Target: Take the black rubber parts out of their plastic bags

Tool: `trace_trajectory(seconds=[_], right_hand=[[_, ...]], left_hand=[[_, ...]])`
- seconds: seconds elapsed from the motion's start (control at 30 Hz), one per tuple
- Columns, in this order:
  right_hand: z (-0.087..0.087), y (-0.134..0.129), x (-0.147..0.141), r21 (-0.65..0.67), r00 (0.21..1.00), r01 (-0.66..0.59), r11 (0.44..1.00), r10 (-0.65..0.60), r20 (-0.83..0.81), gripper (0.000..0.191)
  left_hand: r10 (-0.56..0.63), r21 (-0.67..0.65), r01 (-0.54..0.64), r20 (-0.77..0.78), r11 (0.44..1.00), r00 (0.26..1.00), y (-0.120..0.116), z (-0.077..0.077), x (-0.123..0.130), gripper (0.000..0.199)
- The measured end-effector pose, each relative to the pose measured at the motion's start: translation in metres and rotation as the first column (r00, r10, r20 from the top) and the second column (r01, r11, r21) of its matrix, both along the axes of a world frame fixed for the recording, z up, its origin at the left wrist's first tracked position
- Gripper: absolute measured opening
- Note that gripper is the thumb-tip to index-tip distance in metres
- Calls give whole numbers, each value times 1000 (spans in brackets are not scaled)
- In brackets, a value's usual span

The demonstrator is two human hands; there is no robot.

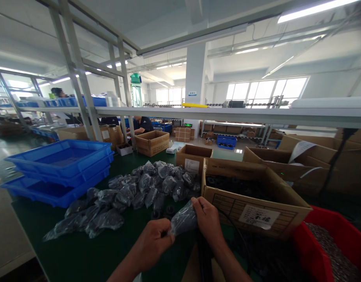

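Between my two hands is a clear plastic bag with a dark part inside; what the part is I cannot make out. My left hand pinches the bag's left end, fingers closed. At its upper right end, my right hand grips it between thumb and fingers. Just behind lies a heap of similar bagged dark parts on the green table. Two small black round pieces sit on the tabletop near the bag. An open cardboard box of black parts stands to the right of my right hand.
Stacked blue trays stand at the left. A red bin of small metal pieces is at the lower right. More cardboard boxes line the back, below a long shelf. A person sits beyond the table.
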State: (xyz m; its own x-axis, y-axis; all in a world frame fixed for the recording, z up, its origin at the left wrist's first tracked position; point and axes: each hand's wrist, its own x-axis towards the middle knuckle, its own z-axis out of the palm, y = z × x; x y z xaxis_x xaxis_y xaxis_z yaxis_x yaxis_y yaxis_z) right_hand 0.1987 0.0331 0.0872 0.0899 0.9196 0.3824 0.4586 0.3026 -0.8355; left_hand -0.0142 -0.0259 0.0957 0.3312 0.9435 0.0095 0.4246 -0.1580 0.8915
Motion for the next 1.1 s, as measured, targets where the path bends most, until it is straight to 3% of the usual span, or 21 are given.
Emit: trace_trajectory(seconds=[0.1, 0.2, 0.33, 0.47, 0.53, 0.6, 0.73, 0.9, 1.03, 1.1], right_hand=[[8, 0, 8, 45, 991, 19, 999, -24, 128, 45], [11, -2, 10, -26, 965, -124, 992, 127, 230, 44], [17, -11, -1, -133, 914, -306, 943, 330, 237, 42], [26, -18, -10, -173, 895, -369, 913, 399, 200, 39], [25, -17, -14, -194, 897, -338, 921, 377, 230, 35], [21, -15, -19, -212, 899, -313, 926, 361, 247, 29], [14, -11, -28, -214, 918, -331, 919, 366, 153, 7], [22, -9, -30, -163, 944, -315, 935, 326, 42, 18], [22, -11, -23, 5, 920, -392, 920, 392, -7, 60], [19, -11, -20, 23, 895, -443, 896, 444, -55, 51]], left_hand=[[-20, -31, 18, -78, 999, 997, -1, -4, -10, 16], [57, 3, -57, -114, 998, 992, -1, -10, -14, 13], [85, -19, -87, -98, 996, 992, -4, -19, -1, 69], [37, 60, -26, -191, 998, 981, -7, -22, 12, 42], [83, 125, -56, -225, 991, 971, -6, -20, 15, 44], [123, 151, -98, -169, 984, 978, -2, -18, 16, 52], [69, 55, -72, 55, 996, 996, 12, -20, 22, 28], [97, 16, -99, 126, 995, 987, 23, -26, 33, 20], [173, 42, -181, 156, 983, 973, 33, -13, 29, 32], [202, 83, -214, 132, 973, 970, 45, -5, 17, 35]])
